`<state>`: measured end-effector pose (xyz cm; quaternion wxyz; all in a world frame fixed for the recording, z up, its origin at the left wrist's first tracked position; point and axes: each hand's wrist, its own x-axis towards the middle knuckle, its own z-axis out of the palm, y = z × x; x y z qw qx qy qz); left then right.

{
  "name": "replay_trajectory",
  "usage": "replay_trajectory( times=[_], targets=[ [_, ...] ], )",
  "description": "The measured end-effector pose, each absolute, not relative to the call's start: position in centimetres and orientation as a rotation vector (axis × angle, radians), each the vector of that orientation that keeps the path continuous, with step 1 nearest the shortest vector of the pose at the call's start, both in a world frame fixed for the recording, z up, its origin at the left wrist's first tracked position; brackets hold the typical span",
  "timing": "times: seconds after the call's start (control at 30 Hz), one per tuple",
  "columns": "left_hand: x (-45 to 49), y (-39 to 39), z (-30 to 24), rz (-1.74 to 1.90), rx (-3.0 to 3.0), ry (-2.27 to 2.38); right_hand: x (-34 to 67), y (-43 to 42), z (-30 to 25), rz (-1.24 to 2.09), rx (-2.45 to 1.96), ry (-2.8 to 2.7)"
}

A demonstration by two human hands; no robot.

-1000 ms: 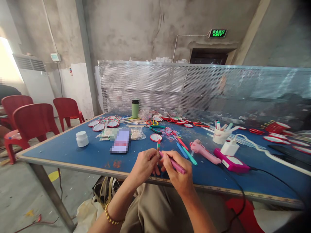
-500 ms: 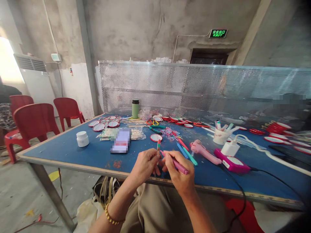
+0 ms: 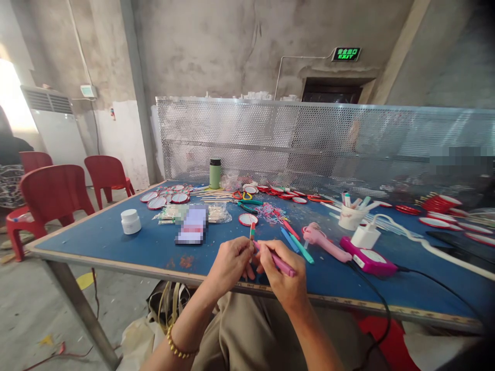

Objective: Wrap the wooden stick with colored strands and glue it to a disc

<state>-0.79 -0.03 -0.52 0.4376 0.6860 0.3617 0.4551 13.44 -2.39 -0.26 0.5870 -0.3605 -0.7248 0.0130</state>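
Observation:
My left hand point(image 3: 232, 262) pinches a small flat wooden stick point(image 3: 252, 230) upright; red and green bands colour its upper part. In my right hand point(image 3: 288, 281) is a pink marker pen point(image 3: 283, 265), gripped like a pencil, its tip end against or very close to the stick; the exact contact is hidden by fingers. Just beyond the stick lies a round red-rimmed disc point(image 3: 248, 220) with a pale face. To the right of my hands rest a blue marker point(image 3: 290, 240), a teal marker point(image 3: 302, 250) and a red marker point(image 3: 291, 229).
A phone point(image 3: 192, 224) lies before bagged sticks, right of a white jar point(image 3: 130, 222). A pink glue gun point(image 3: 327, 243), magenta box point(image 3: 369, 257) and pen cup point(image 3: 349, 217) stand right. Pliers point(image 3: 247, 207), a green bottle point(image 3: 215, 174) and several discs sit farther back.
My right hand and the pink marker have shifted slightly left, with the marker's tip end nearer the stick. My left hand stays nearly still.

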Motion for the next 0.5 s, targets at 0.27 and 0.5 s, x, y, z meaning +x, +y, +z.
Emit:
replay_trajectory(
  times=[0.27,0.5],
  targets=[
    [-0.79,-0.14,-0.39,1.133,1.675,0.884,13.47,-2.51,-0.23,0.041,-0.824,-1.654],
    [-0.71,-0.12,-0.4,1.133,1.684,0.878,13.58,-2.42,-0.36,0.039,-0.829,-1.672]
  ],
)
